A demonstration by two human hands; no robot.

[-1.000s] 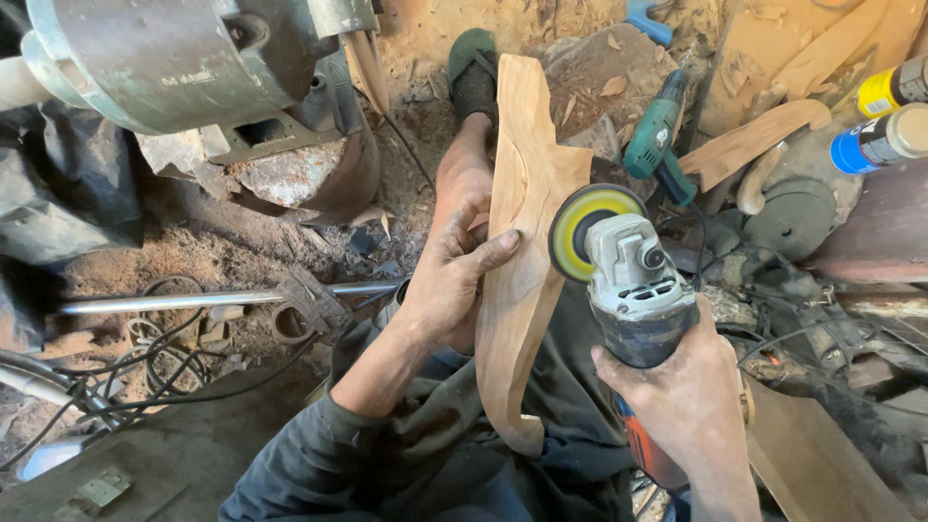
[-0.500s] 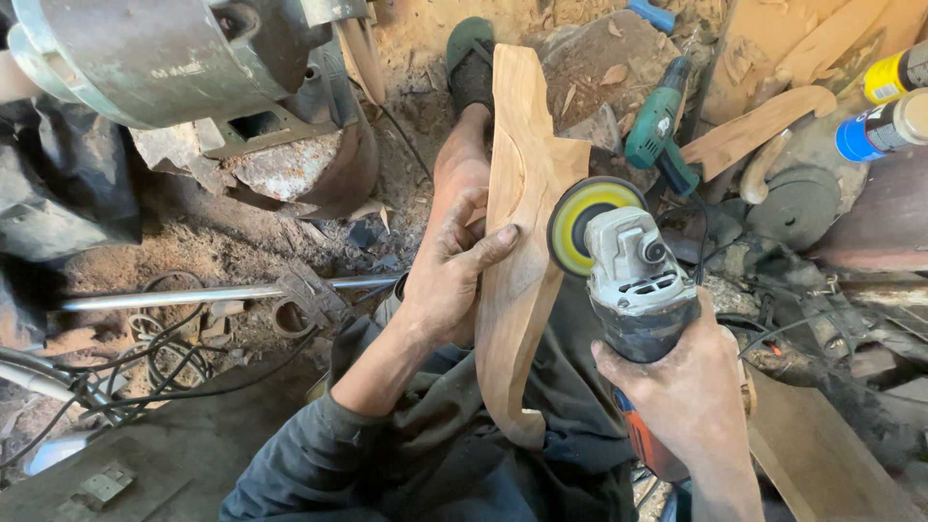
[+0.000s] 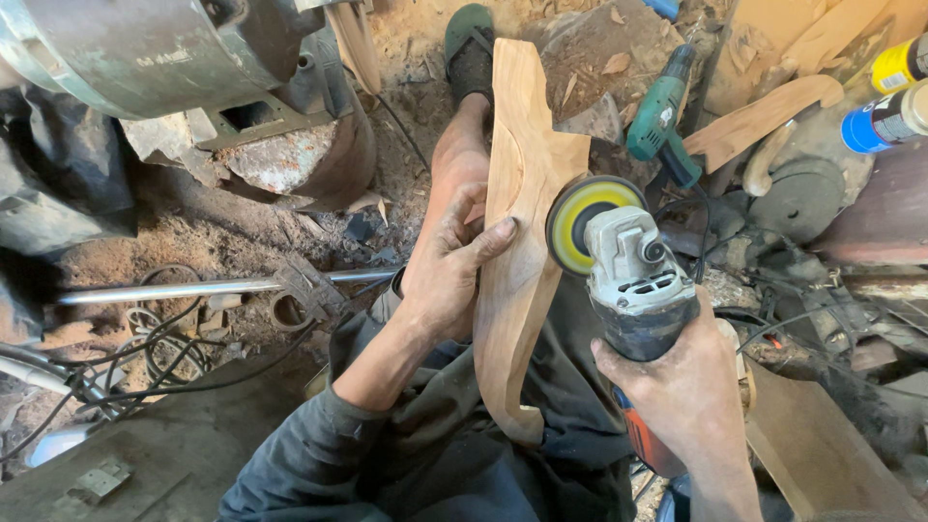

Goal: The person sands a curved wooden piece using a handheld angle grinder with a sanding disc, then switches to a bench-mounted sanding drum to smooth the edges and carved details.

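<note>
A curved, carved wooden leg stands on edge along my outstretched leg, its far end near my foot in a dark sandal. My left hand grips its left side, thumb laid across the face. My right hand holds a grey angle grinder by its body. The grinder's yellow sanding disc rests against the right edge of the wood.
A large grey metal machine fills the upper left. A steel rod with a clamp and cables lie on the sawdust floor. A green drill, another curved wooden piece and spray cans sit at right.
The grinder's disc has stayed against the right edge of the wood, shifting only slightly. My left hand keeps the same grip.
</note>
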